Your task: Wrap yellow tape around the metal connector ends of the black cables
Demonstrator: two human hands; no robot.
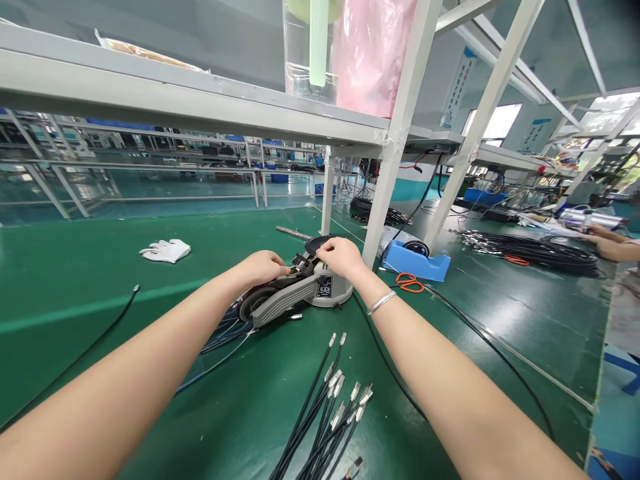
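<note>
A grey bench machine (295, 293) with a dark reel at its front end and a round base stands on the green table. My left hand (263, 268) is at the machine's left side, its fingers pressed together by the dark metal parts on top. What it pinches, if anything, is too small to name. From the right, my right hand (343, 257) reaches over the machine's base with thumb and finger closed. A thin yellowish bit shows at its fingertips, but its kind is unclear. Black cables with silver plugs (336, 387) lie in front of the machine.
A white glove (167, 251) and a single black cable (100, 341) lie to the left. Right of the shelf post (395, 140) are a blue tape dispenser (417, 261) and orange-handled scissors (410, 283). Farther right, a co-worker's hand (603, 241) is near a cable bundle (540, 252).
</note>
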